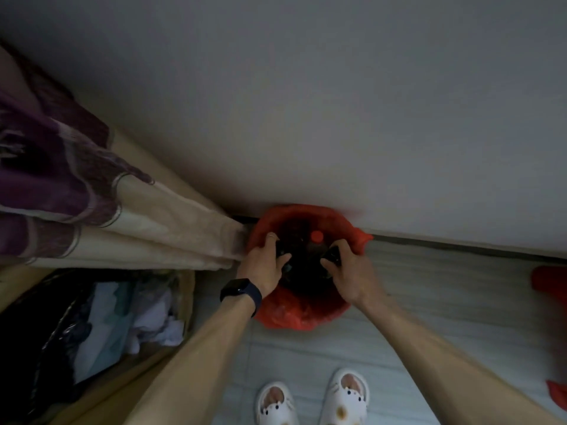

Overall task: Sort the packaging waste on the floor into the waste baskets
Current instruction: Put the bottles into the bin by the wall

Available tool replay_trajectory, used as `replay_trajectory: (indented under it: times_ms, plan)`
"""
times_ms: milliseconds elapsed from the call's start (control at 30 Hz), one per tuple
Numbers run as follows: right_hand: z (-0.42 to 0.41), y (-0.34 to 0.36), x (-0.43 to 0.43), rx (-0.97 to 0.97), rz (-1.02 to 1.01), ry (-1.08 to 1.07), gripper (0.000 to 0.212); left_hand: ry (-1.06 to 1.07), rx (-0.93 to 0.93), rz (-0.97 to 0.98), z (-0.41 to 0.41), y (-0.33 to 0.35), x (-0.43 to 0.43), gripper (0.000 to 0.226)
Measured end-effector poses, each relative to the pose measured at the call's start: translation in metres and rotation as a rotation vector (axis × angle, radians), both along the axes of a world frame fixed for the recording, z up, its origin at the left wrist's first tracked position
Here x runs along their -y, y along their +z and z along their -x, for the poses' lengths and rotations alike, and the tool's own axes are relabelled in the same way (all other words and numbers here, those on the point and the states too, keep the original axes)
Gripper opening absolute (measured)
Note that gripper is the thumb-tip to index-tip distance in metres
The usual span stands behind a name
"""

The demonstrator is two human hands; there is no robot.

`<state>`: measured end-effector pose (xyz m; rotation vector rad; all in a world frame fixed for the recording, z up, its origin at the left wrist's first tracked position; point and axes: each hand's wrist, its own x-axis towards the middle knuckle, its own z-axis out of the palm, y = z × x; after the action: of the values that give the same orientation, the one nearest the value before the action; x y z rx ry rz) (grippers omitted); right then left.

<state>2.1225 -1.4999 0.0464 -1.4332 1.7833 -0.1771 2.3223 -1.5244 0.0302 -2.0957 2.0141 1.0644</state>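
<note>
One head-worn camera looks steeply down, close over the red-lined basket (302, 315) against the wall (306, 102)

The wall (306, 118) shut in the red-lined basket (306, 317) at twelve o'clock; the curtain (171, 234) pressed against it at nine. A full cardboard box (188, 299) blocked eight o'clock. Bare floor (445, 289) lay open from three to five o'clock, slippers (276, 403) standing at six.

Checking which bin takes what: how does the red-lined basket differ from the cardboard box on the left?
The red-lined basket is round; the cardboard box is straight-sided with a black liner. The basket holds dark items and a red cap; the box holds white and pale crumpled waste. Both are lined and partly filled.
</note>
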Motion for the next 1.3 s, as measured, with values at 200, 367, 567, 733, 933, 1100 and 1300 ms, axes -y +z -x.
replay_trajectory:
  times_ms: [200, 367, 567, 733, 933, 1100, 1300]
  plan:
    - [0.011, -0.049, 0.016, -0.117, -0.019, 0.080, 0.033, -0.069, 0.086, -0.033, 0.000, -0.033, 0.019, 0.035]
    - [0.015, -0.075, 0.024, -0.250, -0.045, 0.174, 0.034, -0.097, 0.159, -0.009, -0.001, -0.053, 0.017, 0.029]
    - [0.006, -0.092, 0.019, -0.322, 0.083, 0.213, 0.035, -0.143, 0.327, 0.131, 0.001, -0.072, 0.023, 0.034]
    - [0.009, -0.091, 0.013, -0.379, 0.109, 0.261, 0.039, -0.244, 0.367, 0.139, 0.003, -0.064, 0.017, 0.046]
    - [0.014, -0.082, 0.004, -0.510, 0.174, 0.337, 0.051, -0.364, 0.264, 0.246, 0.027, -0.051, -0.031, 0.033]
    - [0.035, -0.071, -0.006, -0.670, 0.220, 0.179, 0.047, -0.150, 0.052, -0.335, 0.084, -0.047, -0.064, 0.058]
    - [0.046, -0.073, -0.007, -0.513, 0.097, -0.039, 0.026, -0.199, 0.025, -0.046, 0.104, -0.044, -0.069, 0.018]
